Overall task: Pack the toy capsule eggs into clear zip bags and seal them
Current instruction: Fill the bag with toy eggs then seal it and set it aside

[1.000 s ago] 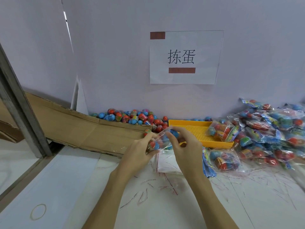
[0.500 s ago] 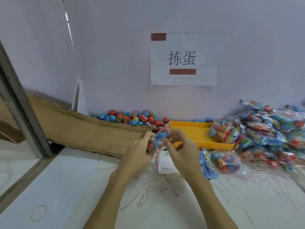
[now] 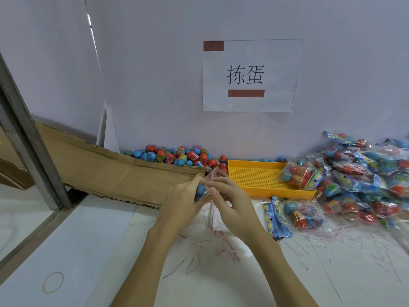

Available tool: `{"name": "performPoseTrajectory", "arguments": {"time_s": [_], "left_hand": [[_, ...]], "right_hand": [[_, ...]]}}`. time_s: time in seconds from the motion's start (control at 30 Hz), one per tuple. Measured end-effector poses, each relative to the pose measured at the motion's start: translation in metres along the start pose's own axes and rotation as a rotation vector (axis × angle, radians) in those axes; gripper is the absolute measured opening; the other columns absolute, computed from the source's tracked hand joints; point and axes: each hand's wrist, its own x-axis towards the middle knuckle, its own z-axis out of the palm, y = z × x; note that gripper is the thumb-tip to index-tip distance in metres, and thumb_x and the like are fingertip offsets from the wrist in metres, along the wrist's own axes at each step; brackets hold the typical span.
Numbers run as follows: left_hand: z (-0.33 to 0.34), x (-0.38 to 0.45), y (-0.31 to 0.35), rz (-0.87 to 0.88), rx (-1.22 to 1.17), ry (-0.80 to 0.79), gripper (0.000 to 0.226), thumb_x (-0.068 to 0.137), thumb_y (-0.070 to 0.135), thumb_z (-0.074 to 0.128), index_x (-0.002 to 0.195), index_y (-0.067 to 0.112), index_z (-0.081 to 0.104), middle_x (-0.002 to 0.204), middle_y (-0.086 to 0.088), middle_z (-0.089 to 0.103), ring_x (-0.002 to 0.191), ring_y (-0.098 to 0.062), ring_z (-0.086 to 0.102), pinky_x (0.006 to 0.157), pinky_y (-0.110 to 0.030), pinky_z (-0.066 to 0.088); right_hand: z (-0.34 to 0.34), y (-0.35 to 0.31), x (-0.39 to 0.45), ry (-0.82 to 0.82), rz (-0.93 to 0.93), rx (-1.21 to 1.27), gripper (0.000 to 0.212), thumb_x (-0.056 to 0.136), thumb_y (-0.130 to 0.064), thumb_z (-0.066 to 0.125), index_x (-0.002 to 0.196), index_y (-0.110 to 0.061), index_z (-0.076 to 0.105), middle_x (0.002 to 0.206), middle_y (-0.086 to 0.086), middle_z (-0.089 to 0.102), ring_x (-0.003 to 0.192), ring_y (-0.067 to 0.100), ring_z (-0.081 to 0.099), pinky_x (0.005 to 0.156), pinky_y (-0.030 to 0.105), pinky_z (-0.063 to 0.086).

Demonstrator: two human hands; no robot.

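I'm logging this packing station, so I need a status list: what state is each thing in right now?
left hand: grips the zip bag
right hand: pinches the bag's top
zip bag: held up, eggs inside, seal unclear
loose eggs: piled by the wall
yellow tray: one filled bag on its right end
packed bags: heaped at right

- A pale lilac wall (image 3: pixel 155 74) stands behind the bench, evenly lit.
- A white paper sign (image 3: pixel 252 75) with two black characters and two brown bars is stuck to it.
- The white bench (image 3: pixel 99 251) bears red scribbles.
- A grey metal post (image 3: pixel 28 140) slants at left.
- A brown cardboard sheet (image 3: pixel 110 171) leans along the wall's foot.
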Motion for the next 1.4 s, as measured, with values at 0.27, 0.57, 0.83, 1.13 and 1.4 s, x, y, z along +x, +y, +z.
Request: {"name": "performPoseTrajectory", "arguments": {"time_s": [0.27, 0.57, 0.83, 1.13, 1.4], "left_hand": [[-0.015, 0.001, -0.020, -0.445, -0.461, 0.486, 0.052, 0.095, 0.057, 0.063, 0.068, 0.013, 0.057, 0.060, -0.003, 0.063, 0.051, -0.008, 0.054, 0.050, -0.026, 0.048], [-0.021, 0.008, -0.030, -0.830, -1.083, 0.446, 0.046, 0.086, 0.061, 0.073, 0.093, 0.015, 0.069, 0.083, -0.003, 0.076, 0.088, -0.025, 0.077, 0.076, -0.044, 0.064], [-0.024, 0.008, -0.027, -0.847, -1.226, 0.349, 0.033, 0.090, 0.034, 0.079, 0.118, 0.019, 0.067, 0.090, 0.001, 0.080, 0.078, -0.016, 0.078, 0.054, -0.028, 0.059], [-0.015, 0.010, -0.036, -0.765, -1.144, 0.324, 0.043, 0.088, 0.011, 0.072, 0.127, 0.025, 0.062, 0.107, -0.005, 0.076, 0.085, -0.018, 0.077, 0.060, -0.030, 0.059], [-0.010, 0.010, -0.036, -0.711, -1.069, 0.270, 0.031, 0.090, 0.016, 0.073, 0.115, 0.032, 0.063, 0.102, -0.001, 0.076, 0.082, -0.015, 0.078, 0.058, -0.028, 0.059]], "right_hand": [[0.001, 0.010, -0.001, 0.025, 0.052, -0.053, 0.029, 0.103, -0.010, 0.054, 0.123, -0.023, 0.071, 0.137, -0.015, 0.060, 0.130, -0.004, 0.049, 0.107, 0.022, 0.044], [0.024, 0.030, -0.006, -0.291, -0.016, -0.689, 0.034, 0.108, -0.036, 0.042, 0.136, -0.029, 0.061, 0.164, -0.007, 0.030, 0.150, 0.017, 0.020, 0.122, 0.036, 0.017], [0.022, 0.024, -0.004, -0.186, -0.020, -0.671, 0.037, 0.107, -0.028, 0.046, 0.142, -0.022, 0.055, 0.145, -0.006, 0.047, 0.131, 0.015, 0.035, 0.113, 0.026, 0.032], [0.017, 0.025, -0.001, -0.112, 0.154, -0.850, 0.058, 0.103, -0.016, 0.053, 0.156, -0.023, 0.031, 0.157, -0.005, 0.035, 0.145, 0.018, 0.023, 0.120, 0.032, 0.021], [0.016, 0.032, -0.002, 0.039, 0.265, -0.781, 0.044, 0.096, -0.001, 0.058, 0.136, -0.020, 0.054, 0.141, 0.001, 0.040, 0.124, 0.021, 0.032, 0.101, 0.027, 0.037]]}}
